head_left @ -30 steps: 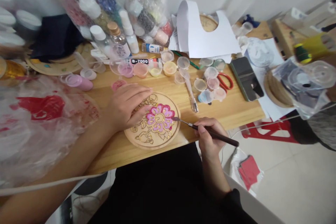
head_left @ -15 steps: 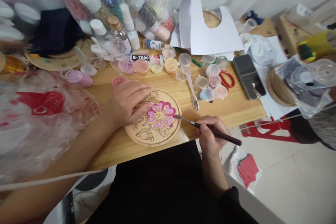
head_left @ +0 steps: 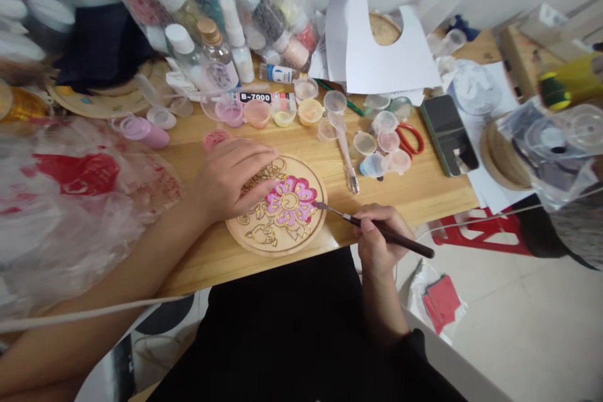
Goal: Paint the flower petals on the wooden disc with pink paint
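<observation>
Just left of the right hand (head_left: pixel 377 235), whose fingers are pinching a paintbrush (head_left: pixel 377 231) slanting up-left, the tip is touching the pink flower's right edge on the wooden disc (head_left: pixel 277 206), which the left hand (head_left: pixel 230 179) is pressing flat onto the counter (head_left: pixel 414 191).

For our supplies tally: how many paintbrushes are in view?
2: one paintbrush in the right hand, tip at the pink flower; another brush lying on the table beside the cups. More may hide in clutter.

Round wooden disc (head_left: pixel 277 208) flat on table, gold outlines, pink flower; thin dark brush (head_left: pixel 377 232) tip touching flower's edge.
</observation>
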{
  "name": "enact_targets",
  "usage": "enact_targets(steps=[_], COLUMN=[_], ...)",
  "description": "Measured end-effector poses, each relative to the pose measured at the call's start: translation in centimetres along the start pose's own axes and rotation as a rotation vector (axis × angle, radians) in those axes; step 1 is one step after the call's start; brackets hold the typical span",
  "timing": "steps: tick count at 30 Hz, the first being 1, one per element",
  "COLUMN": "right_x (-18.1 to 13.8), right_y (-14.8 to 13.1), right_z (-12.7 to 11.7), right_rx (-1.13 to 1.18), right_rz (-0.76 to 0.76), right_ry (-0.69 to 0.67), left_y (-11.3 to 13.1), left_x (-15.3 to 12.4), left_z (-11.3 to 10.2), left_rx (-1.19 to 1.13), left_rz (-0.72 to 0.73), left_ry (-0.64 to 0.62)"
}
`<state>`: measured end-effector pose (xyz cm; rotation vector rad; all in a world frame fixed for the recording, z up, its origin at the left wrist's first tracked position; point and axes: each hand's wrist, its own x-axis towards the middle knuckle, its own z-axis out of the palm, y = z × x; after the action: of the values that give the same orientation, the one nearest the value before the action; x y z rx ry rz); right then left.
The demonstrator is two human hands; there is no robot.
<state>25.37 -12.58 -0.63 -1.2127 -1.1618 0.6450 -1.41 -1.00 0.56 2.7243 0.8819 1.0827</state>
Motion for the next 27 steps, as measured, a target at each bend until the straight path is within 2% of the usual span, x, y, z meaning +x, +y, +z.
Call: enact_targets(steps=[6,11,16,20,27], right_x=[-0.02,-0.01,-0.09,-0.18,-0.20], right_y=[0.00,0.05,0.02,0.06,0.06], right_z=[0.18,0.13,0.17,0.12,0.00], right_rx=[0.040,0.030,0.009,0.006,-0.036], right_rz=[-0.007,-0.025,-0.019,-0.025,-0.024], right_ry=[0.036,0.007,0.048,0.021,0.016], left_y=[0.05,0.03,0.09,0.14,-0.04], left_x=[-0.04,-0.16,0.09,0.10,-0.31], left_z=[0.04,0.00,-0.30,-0.18,-0.25], left_rx=[0.010,-0.013,0.013,0.031,-0.016], left_rz=[0.000,-0.034,-0.004,0.001,-0.062], left_ry=[-0.003,-0.024,-0.035,-0.017,-0.062])
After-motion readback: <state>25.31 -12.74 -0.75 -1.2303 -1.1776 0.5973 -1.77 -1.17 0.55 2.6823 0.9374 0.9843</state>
